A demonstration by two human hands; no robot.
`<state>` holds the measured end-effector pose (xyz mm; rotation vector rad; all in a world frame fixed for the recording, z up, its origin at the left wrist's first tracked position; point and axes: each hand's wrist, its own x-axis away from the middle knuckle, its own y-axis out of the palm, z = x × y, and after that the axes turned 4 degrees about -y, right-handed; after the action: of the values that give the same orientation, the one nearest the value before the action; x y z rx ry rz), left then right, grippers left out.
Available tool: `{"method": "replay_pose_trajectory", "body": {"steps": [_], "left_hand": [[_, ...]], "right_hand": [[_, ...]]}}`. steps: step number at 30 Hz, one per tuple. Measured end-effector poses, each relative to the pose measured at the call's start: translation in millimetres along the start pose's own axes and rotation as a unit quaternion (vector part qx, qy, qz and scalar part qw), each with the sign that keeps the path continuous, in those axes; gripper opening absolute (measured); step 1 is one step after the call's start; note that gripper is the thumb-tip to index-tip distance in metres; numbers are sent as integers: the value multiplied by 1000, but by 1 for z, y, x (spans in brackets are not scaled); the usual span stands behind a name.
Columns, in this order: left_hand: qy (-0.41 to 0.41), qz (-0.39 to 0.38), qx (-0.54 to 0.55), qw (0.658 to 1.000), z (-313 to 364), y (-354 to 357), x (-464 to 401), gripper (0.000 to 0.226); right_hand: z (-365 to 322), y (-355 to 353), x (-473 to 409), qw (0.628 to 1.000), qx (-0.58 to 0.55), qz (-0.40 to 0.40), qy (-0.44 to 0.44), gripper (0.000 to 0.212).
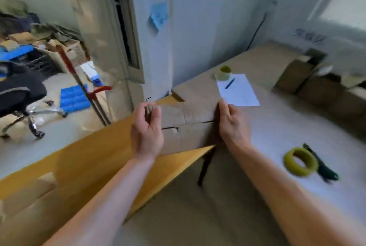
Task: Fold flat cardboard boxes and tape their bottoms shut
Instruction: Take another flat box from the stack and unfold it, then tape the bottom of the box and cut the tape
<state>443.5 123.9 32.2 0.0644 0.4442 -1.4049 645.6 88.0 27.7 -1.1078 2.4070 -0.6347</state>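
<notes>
- A brown box (190,125) was held up over the table's corner, its flaps closed along a slit seam.
- A yellow-green tape roll (301,161) lay flat to the right.

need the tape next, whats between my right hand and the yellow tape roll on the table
Nothing: in the head view, only bare pale table surface runs from the right hand, which holds the cardboard box, to the yellow tape roll.
</notes>
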Motion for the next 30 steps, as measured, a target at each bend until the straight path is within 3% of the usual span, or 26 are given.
{"method": "replay_pose_trajectory", "body": {"steps": [5,10,14,22,26,30], "left_hand": [[-44,-152,62,985,34,152,0,12],[-56,-254,60,964,47,265,-12,16],[-77,-297,57,950,28,342,-32,17],[-154,-430,-19,889,-24,464,-57,17],[-180,-476,-83,857,-48,493,-77,26],[-176,-458,-87,867,-60,498,-70,20]], "right_hand": [[84,-118,-46,991,51,111,58,51],[146,-166,-84,976,40,173,126,52],[189,-171,-124,965,44,191,176,50],[278,-141,-186,928,79,136,338,48],[290,-132,-214,920,113,124,354,44],[298,-132,-227,917,137,135,348,41]]}}
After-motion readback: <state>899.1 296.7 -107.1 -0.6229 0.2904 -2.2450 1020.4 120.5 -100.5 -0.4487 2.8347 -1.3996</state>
